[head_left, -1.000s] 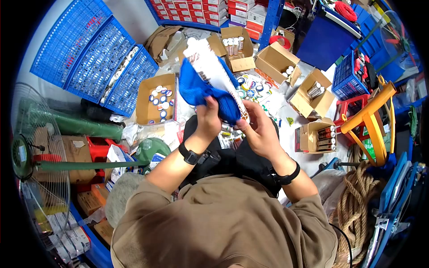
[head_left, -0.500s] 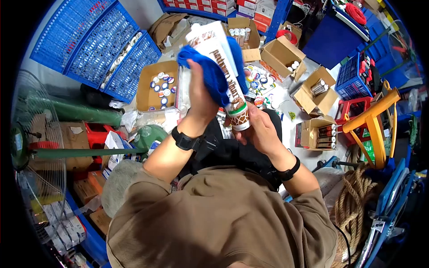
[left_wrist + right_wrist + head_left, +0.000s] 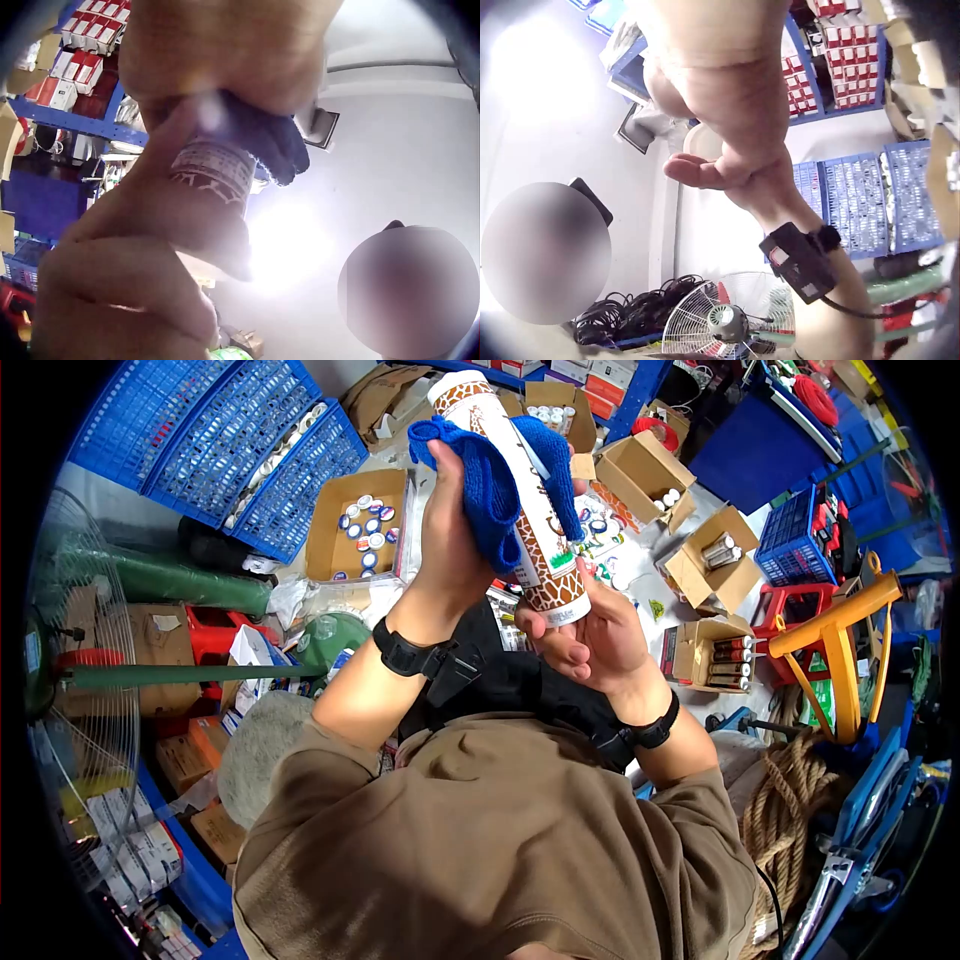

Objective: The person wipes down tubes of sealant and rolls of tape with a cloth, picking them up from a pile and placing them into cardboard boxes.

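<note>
Forearms raised and angled inward in front of the chest: left hand [image 3: 455,545] higher, right hand [image 3: 600,635] lower and nearer the torso. With the left, grasping a blue cloth [image 3: 490,500] and, through it, a printed tube [image 3: 533,500]; thumb laid upward on the near fold, fingertips showing past the opposite fold. With the right, palm turned up, grasping the tube's lower end; thumb along its right side, fingers curled beneath. Partly hidden in the right wrist view.

Compared with half a second ago: both hands higher in view, right palm rolled further upward. Tube turned about its length; large brown lettering now mostly out of sight. Upper end standing further clear of the cloth. Lower end bare, as half a second ago; covered by cloth a full second ago.

Tube held slanted, running from above the left hand down to the right, upper end leaning left and away from the body. White, with brown giraffe-like patterning at both ends, white end rims, a small green patch just above the right fingers. Cloth draped down both sides of the middle, leaving a white strip between.

Left of the left hand: open carton [image 3: 326,525] of round caps. Right of the right hand: smaller carton [image 3: 687,660] with a row of dark-labelled tubes.
</note>
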